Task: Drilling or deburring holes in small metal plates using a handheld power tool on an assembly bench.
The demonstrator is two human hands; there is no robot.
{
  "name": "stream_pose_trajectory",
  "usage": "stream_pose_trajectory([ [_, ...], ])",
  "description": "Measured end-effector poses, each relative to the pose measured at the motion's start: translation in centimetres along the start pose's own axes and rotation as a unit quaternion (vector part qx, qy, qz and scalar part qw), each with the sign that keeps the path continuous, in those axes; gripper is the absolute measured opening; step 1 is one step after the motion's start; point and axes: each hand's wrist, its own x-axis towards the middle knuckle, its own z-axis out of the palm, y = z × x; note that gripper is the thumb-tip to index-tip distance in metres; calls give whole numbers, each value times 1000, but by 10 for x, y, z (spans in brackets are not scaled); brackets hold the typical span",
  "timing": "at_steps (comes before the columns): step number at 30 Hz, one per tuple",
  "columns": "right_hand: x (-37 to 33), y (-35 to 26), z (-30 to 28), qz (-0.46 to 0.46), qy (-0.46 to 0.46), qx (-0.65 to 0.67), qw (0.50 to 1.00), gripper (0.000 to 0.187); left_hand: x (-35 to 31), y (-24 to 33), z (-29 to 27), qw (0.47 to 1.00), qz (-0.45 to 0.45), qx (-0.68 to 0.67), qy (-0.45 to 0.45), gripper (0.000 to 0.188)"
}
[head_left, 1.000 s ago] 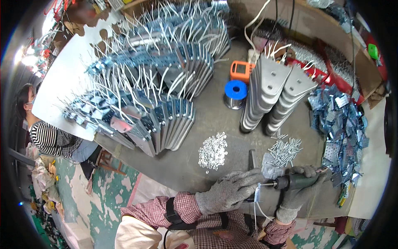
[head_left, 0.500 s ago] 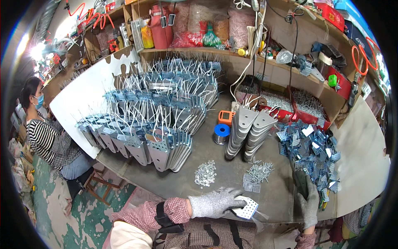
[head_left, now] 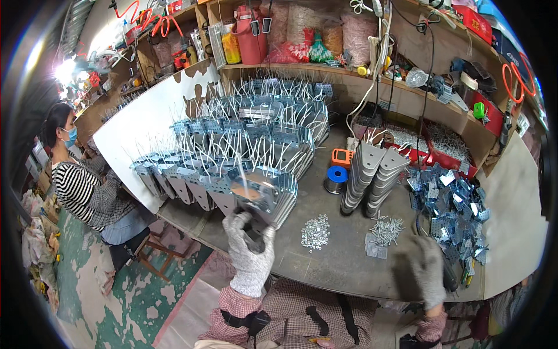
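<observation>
My left hand [head_left: 250, 241], in a grey knit glove, is raised at the front of the stacked assemblies. Its curled fingers grip a motion-blurred metal plate with a white wire [head_left: 254, 196], held against the front row of grey plates with blue perforated brackets [head_left: 220, 200]. The gloved right hand [head_left: 427, 269] hovers blurred over the table's right front, its fingers smeared. Beside it lies a black elongated object [head_left: 449, 276], and just beyond is a heap of blue perforated brackets [head_left: 447, 212]. Small nuts [head_left: 315, 232] and screws [head_left: 386, 231] lie in piles between my hands.
Two stacks of bare grey plates [head_left: 375, 180] stand mid-table near a blue solder-wire spool [head_left: 336, 179] and an orange device [head_left: 342, 157]. Red bins [head_left: 436, 152] hold metal parts behind. Cords hang from the shelf [head_left: 302, 68]. A masked person [head_left: 87, 180] sits at left.
My left hand has moved left and away from the front edge to the stacked assemblies, with a plate in it. The right hand has shifted slightly and blurred. The view has swung a little.
</observation>
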Motion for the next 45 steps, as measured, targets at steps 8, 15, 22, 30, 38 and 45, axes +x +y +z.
stream_pose_trajectory([
  [8, 40, -166, 107, -106, -180, 394, 895, 78, -19, -35, 6, 995, -67, -75, 11, 50],
  [15, 60, -234, 201, 75, -170, 485, 855, 112, -48, -100, -6, 803, -375, -446, -125, 56],
  [22, 65, -252, 225, 117, -84, 494, 857, 116, -16, -125, 15, 674, -459, -525, -243, 49],
  [30, 77, -245, 226, 99, -77, 449, 884, 115, -6, -134, 41, 698, -374, -559, -246, 62],
  [38, 78, -243, 244, 74, -76, 486, 867, 122, -2, -100, 43, 674, -449, -528, -256, 67],
  [45, 66, -223, 193, 30, -68, 552, 830, 110, -17, -58, 55, 683, -381, -581, -225, 68],
])
